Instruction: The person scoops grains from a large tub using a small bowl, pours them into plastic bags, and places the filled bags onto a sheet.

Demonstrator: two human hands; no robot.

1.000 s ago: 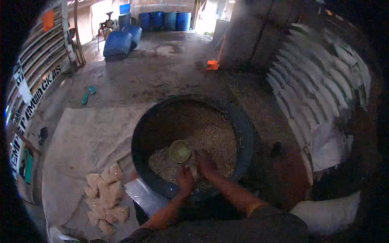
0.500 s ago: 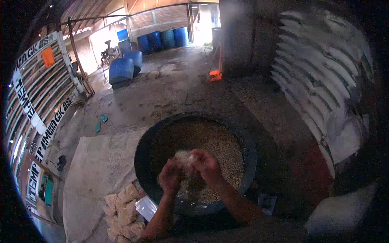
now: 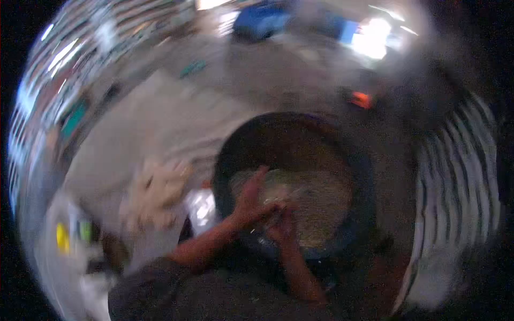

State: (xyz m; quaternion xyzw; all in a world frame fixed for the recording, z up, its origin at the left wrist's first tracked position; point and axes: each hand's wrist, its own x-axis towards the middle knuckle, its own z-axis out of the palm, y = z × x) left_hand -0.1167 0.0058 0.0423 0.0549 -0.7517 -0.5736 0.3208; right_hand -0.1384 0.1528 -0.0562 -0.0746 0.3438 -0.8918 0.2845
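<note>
A large dark round tub point(image 3: 227, 152) stands in front of me, with pale beans or grains point(image 3: 326, 206) inside. Over it, both hands are at a clear plastic bag point(image 3: 276, 191), blurred by motion. My left hand point(image 3: 250, 203) is at the bag's left side, thumb raised and fingers reaching across to the right hand. My right hand point(image 3: 282, 229) is closed at the bag's lower edge. How full the bag is cannot be made out.
Filled bags point(image 3: 160, 187) lie heaped on a pale sheet point(image 3: 128, 128) left of the tub. Shiny clear plastic point(image 3: 202, 209) is beside them. Stacked white sacks point(image 3: 455, 203) rise at the right. A blue barrel point(image 3: 262, 21) and an orange object point(image 3: 361, 99) are farther back.
My view has swung down and left, so the tub sits farther right in it. The hands have drawn together, the right now lower, still at the plastic bag.
</note>
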